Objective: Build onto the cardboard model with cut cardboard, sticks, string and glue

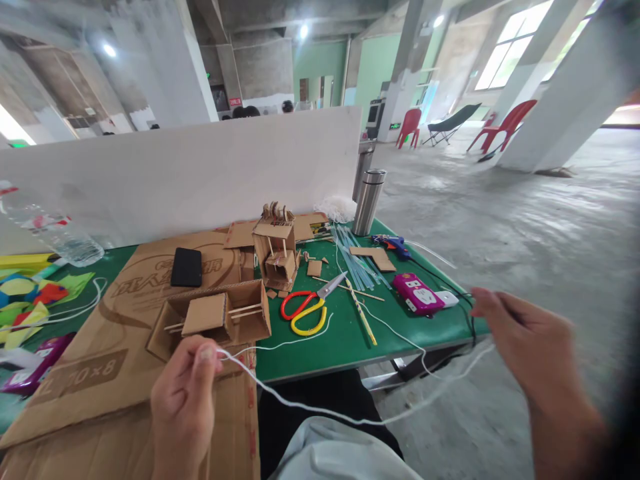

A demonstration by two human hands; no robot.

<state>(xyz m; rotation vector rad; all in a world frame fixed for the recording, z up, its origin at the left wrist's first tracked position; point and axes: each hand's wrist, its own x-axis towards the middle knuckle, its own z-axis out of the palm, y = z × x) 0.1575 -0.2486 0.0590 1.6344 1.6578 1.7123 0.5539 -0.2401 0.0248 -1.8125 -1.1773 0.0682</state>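
A white string [320, 415] hangs in a loose curve between my two hands, above my lap. My left hand [187, 393] pinches one part of it in front of an open cardboard box [210, 317] with sticks through it. Off the table's right edge, my right hand [523, 340] is closed on the string's other side, slightly blurred. A thinner tail runs back over the table toward a white string bundle [337, 208]. Scissors [313, 303] with red and yellow handles lie between the hands, beside a yellow patterned pencil-like stick [361, 313].
On the green table [300, 360] stand a small cardboard structure [276, 250] and a steel flask [369, 203]. Glue sticks [353, 257], a blue glue gun [393, 244], a purple power strip [417, 293] and a black phone-like slab [186, 267] lie about. A white partition [200, 177] rises behind.
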